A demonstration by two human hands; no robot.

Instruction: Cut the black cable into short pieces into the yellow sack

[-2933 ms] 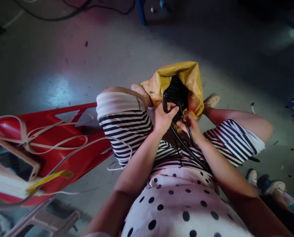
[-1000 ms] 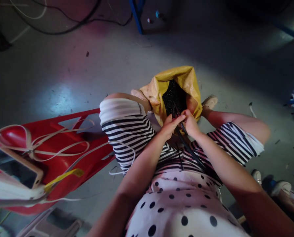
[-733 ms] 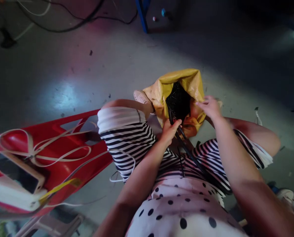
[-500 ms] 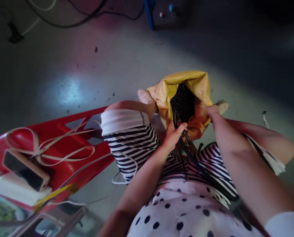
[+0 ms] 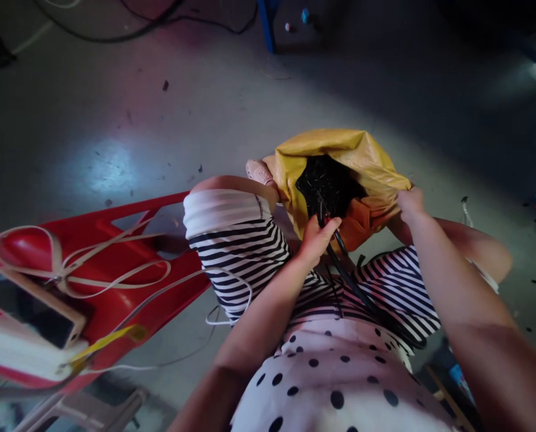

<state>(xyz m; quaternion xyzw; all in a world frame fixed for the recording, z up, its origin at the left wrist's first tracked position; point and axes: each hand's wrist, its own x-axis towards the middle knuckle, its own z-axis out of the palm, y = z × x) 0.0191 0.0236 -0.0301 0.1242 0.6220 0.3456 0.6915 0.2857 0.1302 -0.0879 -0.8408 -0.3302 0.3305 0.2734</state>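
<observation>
Pulled out toward the right of the frame since the earlier view, the rim of the yellow bag (image 5: pixel 335 141) now stretches wider, the right hand (image 5: pixel 409 206) having left the left one to take its edge. It stands just right of centre, between the person's lower legs, with dark scraps (image 5: pixel 324 177) inside. The right fingers are closed over the rim; a steady, light pull should keep the mouth open, whereas a hard one may tip the bag. At the near lip, the left hand (image 5: pixel 315 239) has its fingers curled, pinching a black ribbed tube (image 5: pixel 349 281); whether another dark item sits in that grip is too dim to tell. Keeping the tube's end above the opening and that grip firm looks wise, as its slack trails over the striped shorts (image 5: pixel 236 246) and could drag. Farther out, at the left, a red plastic seat (image 5: pixel 79 231) carries a phone-like device (image 5: pixel 34 309); upper centre shows a blue leg (image 5: pixel 267 27) on the grey floor (image 5: pixel 214 120).
</observation>
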